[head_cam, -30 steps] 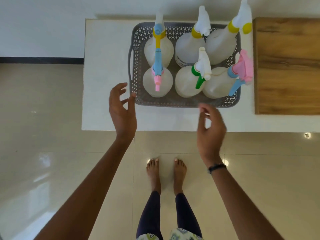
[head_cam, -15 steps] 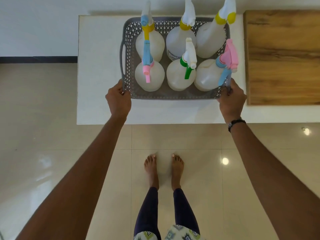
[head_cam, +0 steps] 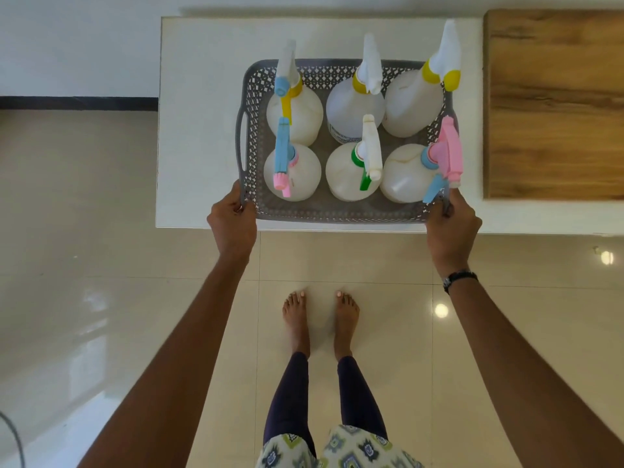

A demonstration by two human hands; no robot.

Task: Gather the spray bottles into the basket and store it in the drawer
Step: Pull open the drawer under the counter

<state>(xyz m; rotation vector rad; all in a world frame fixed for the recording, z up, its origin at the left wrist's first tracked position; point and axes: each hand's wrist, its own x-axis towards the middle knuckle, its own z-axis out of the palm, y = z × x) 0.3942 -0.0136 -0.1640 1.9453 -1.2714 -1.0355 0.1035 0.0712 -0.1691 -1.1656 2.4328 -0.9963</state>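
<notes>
A grey perforated basket (head_cam: 337, 212) sits at the near edge of the white table (head_cam: 199, 130). Several white spray bottles stand upright inside it in two rows, among them one with a blue and pink trigger (head_cam: 292, 172), one with a green trigger (head_cam: 353, 172) and one with a pink head (head_cam: 405, 173). My left hand (head_cam: 233, 224) grips the basket's near left corner. My right hand (head_cam: 452, 224) grips its near right corner. No drawer is in view.
A wooden board or panel (head_cam: 553, 103) lies on the table to the right of the basket. Glossy beige floor tiles (head_cam: 84, 265) spread below and to the left. My bare feet (head_cam: 320, 319) stand just in front of the table.
Both hands went from open in front of the basket to gripping its near corners. The basket has since come closer to the table's near edge.
</notes>
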